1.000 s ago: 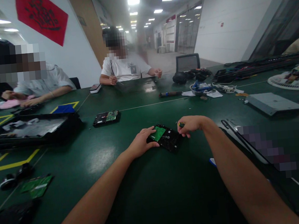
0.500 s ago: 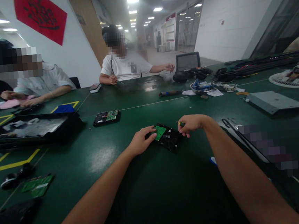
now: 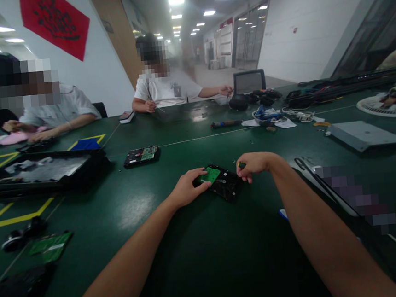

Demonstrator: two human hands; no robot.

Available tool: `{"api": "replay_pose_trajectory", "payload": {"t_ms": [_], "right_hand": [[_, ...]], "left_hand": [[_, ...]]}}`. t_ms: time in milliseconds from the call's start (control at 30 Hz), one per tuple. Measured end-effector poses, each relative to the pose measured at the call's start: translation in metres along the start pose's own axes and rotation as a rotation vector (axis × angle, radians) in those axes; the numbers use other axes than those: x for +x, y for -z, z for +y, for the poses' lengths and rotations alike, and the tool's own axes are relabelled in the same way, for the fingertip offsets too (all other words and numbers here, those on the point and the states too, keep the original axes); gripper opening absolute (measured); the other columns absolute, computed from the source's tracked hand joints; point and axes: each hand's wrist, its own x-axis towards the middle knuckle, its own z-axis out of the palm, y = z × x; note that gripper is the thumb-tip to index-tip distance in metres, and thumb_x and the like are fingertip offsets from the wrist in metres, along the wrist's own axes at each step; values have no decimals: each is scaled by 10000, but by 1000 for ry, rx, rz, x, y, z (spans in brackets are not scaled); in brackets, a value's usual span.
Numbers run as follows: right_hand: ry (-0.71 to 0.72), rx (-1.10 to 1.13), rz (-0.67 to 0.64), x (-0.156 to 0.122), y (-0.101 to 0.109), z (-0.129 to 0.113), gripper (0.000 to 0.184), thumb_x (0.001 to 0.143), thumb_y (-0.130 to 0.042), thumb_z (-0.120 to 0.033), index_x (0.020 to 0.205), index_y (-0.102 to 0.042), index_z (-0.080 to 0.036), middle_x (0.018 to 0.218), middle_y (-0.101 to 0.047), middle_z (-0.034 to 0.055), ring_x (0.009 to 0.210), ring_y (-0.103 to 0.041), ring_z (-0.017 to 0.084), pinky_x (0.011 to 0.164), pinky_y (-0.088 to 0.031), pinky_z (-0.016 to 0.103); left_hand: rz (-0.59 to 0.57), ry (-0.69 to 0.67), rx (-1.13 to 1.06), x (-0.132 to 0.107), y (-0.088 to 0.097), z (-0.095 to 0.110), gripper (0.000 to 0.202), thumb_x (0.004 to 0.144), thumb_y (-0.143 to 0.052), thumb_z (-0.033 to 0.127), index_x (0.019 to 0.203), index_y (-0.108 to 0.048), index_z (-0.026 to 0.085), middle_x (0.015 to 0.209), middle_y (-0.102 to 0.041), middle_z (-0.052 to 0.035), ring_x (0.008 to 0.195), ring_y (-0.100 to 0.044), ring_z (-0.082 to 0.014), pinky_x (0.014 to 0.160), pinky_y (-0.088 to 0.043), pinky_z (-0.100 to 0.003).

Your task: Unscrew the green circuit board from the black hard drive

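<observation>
A hard drive, black with a green circuit board on its left part, lies flat on the dark green table. My left hand grips its left end, thumb on the near side and fingers on the far side. Closed around a small screwdriver with a yellow and dark handle, my right hand is at the drive's right edge. The screwdriver's tip is hidden by my fingers. Farther back to the left lies a second hard drive, its green board facing up.
Black trays stand at the left, with a loose circuit board nearer me. A flat metal case lies at the right. Beyond it is a white fan grille. Two people sit across the table.
My left thumb has shifted slightly right over the board's near edge. My right hand stays at the drive's right edge with the screwdriver; the drive has hardly moved.
</observation>
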Motion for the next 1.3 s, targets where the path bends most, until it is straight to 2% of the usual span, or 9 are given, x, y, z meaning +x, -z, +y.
{"api": "replay_pose_trajectory", "payload": {"t_ms": [167,333,467,900,1000,1167,1300], "right_hand": [[6,-7,6,0,1,0,201,785,-671,-293,919,-615,-154,861,-722,59,703,-708,170,565,-412,240],[-4,-11,0,-1,1,-1,219,778,-683,-308,922,-618,-156,868,-717,62,693,-702,171,523,-377,233],[-5,-2,10,-1,0,-2,201,779,-676,-291,915,-626,-152,855,-721,60,688,-698,164,579,-429,248],[-10,12,14,-2,-2,-3,195,783,-675,-253,930,-610,-143,836,-718,50,674,-703,158,647,-478,264],[-27,9,20,-3,-2,-4,183,784,-658,-246,928,-611,-145,830,-723,50,668,-700,154,612,-459,248],[-61,-6,23,-6,-3,-7,155,791,-625,-255,901,-625,-146,825,-723,60,635,-670,137,498,-362,224],[-61,40,8,-6,-4,-7,187,767,-648,-267,906,-609,-147,855,-725,75,687,-696,156,480,-326,215]], "left_hand": [[-15,5,3,0,0,0,489,862,-687,485,1293,-631,261,1429,-589,-67,1320,-544,-265,1126,-414,-476],[-12,1,14,0,1,0,485,871,-679,487,1296,-628,260,1429,-588,-69,1323,-540,-267,1129,-409,-489],[-13,-6,22,0,2,1,480,889,-656,501,1302,-623,260,1431,-585,-68,1324,-540,-263,1124,-416,-487],[0,-1,21,0,0,3,495,866,-687,481,1295,-630,242,1420,-593,-79,1312,-548,-271,1123,-419,-477],[16,-10,43,0,0,4,487,863,-690,473,1286,-640,238,1404,-602,-84,1304,-550,-271,1122,-420,-463],[-4,-10,96,0,2,7,486,874,-673,502,1292,-646,257,1333,-643,-76,1233,-587,-271,1077,-454,-463],[-22,1,94,0,3,8,496,877,-669,507,1308,-638,264,1319,-638,-81,1202,-597,-276,1054,-468,-470]]}}
